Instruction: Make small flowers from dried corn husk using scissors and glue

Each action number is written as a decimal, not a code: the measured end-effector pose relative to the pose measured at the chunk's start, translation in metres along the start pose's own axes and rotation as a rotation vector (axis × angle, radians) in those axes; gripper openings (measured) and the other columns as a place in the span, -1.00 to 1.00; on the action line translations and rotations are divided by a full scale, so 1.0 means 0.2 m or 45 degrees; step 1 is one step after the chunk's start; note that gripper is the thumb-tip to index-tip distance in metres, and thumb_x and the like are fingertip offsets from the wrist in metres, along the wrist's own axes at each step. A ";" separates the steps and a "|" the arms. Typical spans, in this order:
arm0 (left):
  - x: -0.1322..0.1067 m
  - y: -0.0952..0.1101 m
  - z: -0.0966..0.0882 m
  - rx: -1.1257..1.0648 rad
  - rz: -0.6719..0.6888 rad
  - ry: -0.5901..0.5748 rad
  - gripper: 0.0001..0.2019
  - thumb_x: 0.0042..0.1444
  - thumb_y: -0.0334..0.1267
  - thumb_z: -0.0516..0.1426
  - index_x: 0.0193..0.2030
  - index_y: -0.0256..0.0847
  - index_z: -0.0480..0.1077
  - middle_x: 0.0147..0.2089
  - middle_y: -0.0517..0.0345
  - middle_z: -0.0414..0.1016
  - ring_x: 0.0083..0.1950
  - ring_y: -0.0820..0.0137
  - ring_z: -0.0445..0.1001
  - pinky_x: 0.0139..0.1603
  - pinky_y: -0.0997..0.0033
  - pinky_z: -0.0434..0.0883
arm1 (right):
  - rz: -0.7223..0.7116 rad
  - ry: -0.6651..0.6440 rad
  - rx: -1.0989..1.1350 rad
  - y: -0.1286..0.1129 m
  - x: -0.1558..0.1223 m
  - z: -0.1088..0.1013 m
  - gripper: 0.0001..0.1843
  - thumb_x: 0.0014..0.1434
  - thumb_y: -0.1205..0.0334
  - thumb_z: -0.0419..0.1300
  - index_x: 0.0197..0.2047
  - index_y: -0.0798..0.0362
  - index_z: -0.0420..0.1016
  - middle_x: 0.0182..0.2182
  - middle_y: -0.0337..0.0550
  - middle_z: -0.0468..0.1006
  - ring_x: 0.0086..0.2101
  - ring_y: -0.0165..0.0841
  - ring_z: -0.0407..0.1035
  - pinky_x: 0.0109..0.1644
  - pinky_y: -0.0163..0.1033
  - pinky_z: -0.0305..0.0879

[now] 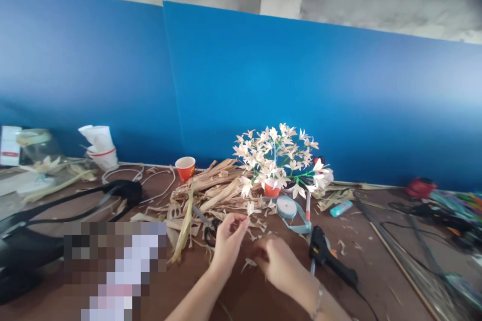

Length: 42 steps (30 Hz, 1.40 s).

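Observation:
My left hand [228, 239] is raised over the brown table [376, 261], its fingertips pinched on a small pale husk flower [250, 208]. My right hand [276, 258] rests low beside it with fingers curled; what it holds is hidden. Just behind lies a pile of dried corn husks [211, 188]. A bouquet of white husk flowers [280, 158] on green stems stands in a red cup. Scissors [208, 225] lie under the husks near my left hand.
A black glue gun [331, 256] lies right of my hands, by a roll of light-blue ribbon [286, 206]. A red paper cup [186, 167], stacked cups [101, 146], a black bag [30, 241], wires [406, 256] and a blue wall panel [301, 100] surround the table.

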State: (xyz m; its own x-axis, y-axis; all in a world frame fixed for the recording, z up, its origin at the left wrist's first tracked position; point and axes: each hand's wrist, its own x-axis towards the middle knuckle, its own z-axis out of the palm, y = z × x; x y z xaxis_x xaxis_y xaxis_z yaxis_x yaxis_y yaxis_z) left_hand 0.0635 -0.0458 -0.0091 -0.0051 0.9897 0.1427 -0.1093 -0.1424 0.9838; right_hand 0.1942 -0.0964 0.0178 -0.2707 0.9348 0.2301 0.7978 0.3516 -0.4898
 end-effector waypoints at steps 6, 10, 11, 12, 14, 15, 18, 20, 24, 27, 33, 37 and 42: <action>0.00 0.00 0.01 -0.039 -0.007 -0.008 -0.76 -0.11 -0.09 0.21 -0.44 -0.26 0.43 -0.47 0.16 0.42 -0.43 0.41 0.31 -0.37 0.51 0.23 | -0.006 -0.031 -0.042 0.03 0.02 0.09 -0.67 -0.13 0.56 0.02 -0.36 0.05 0.48 -0.45 -0.12 0.55 -0.41 -0.29 0.43 -0.36 -0.29 0.28; 0.00 0.00 0.01 -0.044 -0.017 -0.007 -0.77 -0.11 -0.10 0.21 -0.45 -0.26 0.43 -0.48 0.17 0.42 -0.44 0.43 0.31 -0.39 0.52 0.22 | 0.012 -0.036 -0.025 0.02 0.00 0.10 -0.64 -0.21 0.57 0.02 -0.35 0.07 0.45 -0.44 -0.13 0.53 -0.39 -0.29 0.41 -0.32 -0.28 0.28; 0.00 0.00 0.01 -0.048 -0.024 -0.004 -0.77 -0.12 -0.10 0.21 -0.46 -0.26 0.43 -0.49 0.18 0.41 -0.45 0.44 0.31 -0.40 0.52 0.22 | 0.018 -0.026 -0.001 0.02 -0.01 0.10 -0.65 -0.21 0.57 0.01 -0.36 0.07 0.45 -0.45 -0.14 0.52 -0.41 -0.30 0.40 -0.33 -0.28 0.27; 0.00 0.01 0.01 -0.059 -0.037 -0.001 -0.77 -0.12 -0.11 0.21 -0.46 -0.26 0.42 -0.51 0.20 0.40 -0.45 0.45 0.30 -0.40 0.52 0.22 | 0.022 -0.003 0.039 0.02 -0.01 0.10 -0.66 -0.18 0.57 0.01 -0.35 0.07 0.44 -0.45 -0.14 0.51 -0.42 -0.31 0.39 -0.34 -0.29 0.27; -0.01 0.02 0.01 -0.103 -0.081 -0.009 -0.77 -0.13 -0.11 0.21 -0.46 -0.26 0.41 -0.52 0.22 0.38 -0.46 0.46 0.29 -0.41 0.53 0.23 | 0.034 0.087 0.173 0.04 0.00 0.10 -0.70 -0.08 0.53 -0.01 -0.32 0.07 0.44 -0.44 -0.14 0.51 -0.41 -0.32 0.38 -0.34 -0.28 0.28; -0.01 0.02 0.01 -0.128 -0.105 -0.014 -0.77 -0.13 -0.11 0.21 -0.46 -0.26 0.40 -0.53 0.23 0.37 -0.46 0.46 0.29 -0.41 0.53 0.23 | 0.054 0.145 0.262 0.05 0.01 0.09 -0.72 -0.02 0.50 -0.01 -0.31 0.07 0.44 -0.43 -0.14 0.51 -0.41 -0.32 0.38 -0.32 -0.28 0.28; -0.02 0.03 0.02 -0.166 -0.160 -0.030 -0.78 -0.13 -0.13 0.21 -0.46 -0.25 0.38 -0.52 0.24 0.35 -0.46 0.48 0.27 -0.41 0.54 0.22 | 0.184 0.335 0.538 0.09 0.03 0.06 -0.84 0.04 0.40 0.03 -0.34 0.09 0.41 -0.44 -0.16 0.51 -0.41 -0.33 0.38 -0.31 -0.27 0.30; -0.03 0.03 0.03 -0.167 -0.187 -0.060 -0.79 -0.12 -0.14 0.21 -0.48 -0.26 0.37 -0.53 0.25 0.32 -0.47 0.49 0.25 -0.41 0.54 0.21 | 0.255 0.432 0.653 0.11 0.04 0.04 -0.90 0.06 0.34 0.06 -0.37 0.10 0.40 -0.45 -0.16 0.50 -0.42 -0.33 0.38 -0.33 -0.28 0.31; -0.04 0.02 0.04 -0.154 -0.240 -0.145 -0.78 -0.11 -0.13 0.21 -0.47 -0.26 0.36 -0.52 0.26 0.32 -0.48 0.51 0.23 -0.42 0.55 0.19 | 0.194 0.514 0.724 0.11 0.04 0.01 -0.87 0.12 0.27 0.06 -0.35 0.09 0.40 -0.39 -0.13 0.49 -0.36 -0.32 0.38 -0.30 -0.29 0.30; -0.04 0.01 0.04 -0.113 -0.250 -0.175 -0.77 -0.12 -0.13 0.21 -0.49 -0.27 0.37 -0.55 0.26 0.31 -0.50 0.51 0.22 -0.46 0.55 0.16 | 0.164 0.597 0.682 0.08 0.03 0.01 -0.90 0.12 0.28 0.06 -0.30 0.09 0.37 -0.38 -0.12 0.47 -0.36 -0.34 0.37 -0.30 -0.29 0.31; -0.04 0.00 0.04 -0.038 -0.222 -0.170 -0.77 -0.12 -0.13 0.20 -0.48 -0.28 0.35 -0.55 0.25 0.31 -0.50 0.51 0.21 -0.47 0.55 0.16 | -0.022 0.749 0.416 0.06 0.01 -0.01 -0.92 0.11 0.35 0.05 -0.39 0.05 0.33 -0.42 -0.16 0.40 -0.43 -0.38 0.29 -0.36 -0.28 0.27; -0.03 -0.01 0.04 0.009 -0.201 -0.195 -0.76 -0.12 -0.11 0.19 -0.47 -0.28 0.37 -0.53 0.23 0.34 -0.49 0.48 0.24 -0.46 0.53 0.18 | -0.102 0.799 0.325 0.05 0.01 -0.01 -0.90 0.11 0.38 0.06 -0.38 0.04 0.36 -0.31 -0.09 0.37 -0.23 -0.28 0.31 -0.19 -0.18 0.31; -0.04 -0.01 0.05 0.058 -0.178 -0.209 -0.78 -0.10 -0.13 0.18 -0.47 -0.28 0.38 -0.51 0.22 0.36 -0.47 0.48 0.25 -0.45 0.53 0.19 | -0.034 0.784 0.277 0.07 0.02 0.00 -0.90 0.10 0.37 0.08 -0.39 0.03 0.38 -0.20 -0.05 0.35 -0.10 -0.22 0.26 -0.03 -0.08 0.26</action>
State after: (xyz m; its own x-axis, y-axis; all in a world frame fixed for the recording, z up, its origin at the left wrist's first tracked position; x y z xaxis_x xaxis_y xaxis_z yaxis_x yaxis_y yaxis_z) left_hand 0.0729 -0.0534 -0.0110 0.1695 0.9854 0.0171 -0.0527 -0.0082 0.9986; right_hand 0.2040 -0.0871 0.0123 0.1209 0.7480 0.6526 0.6503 0.4370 -0.6214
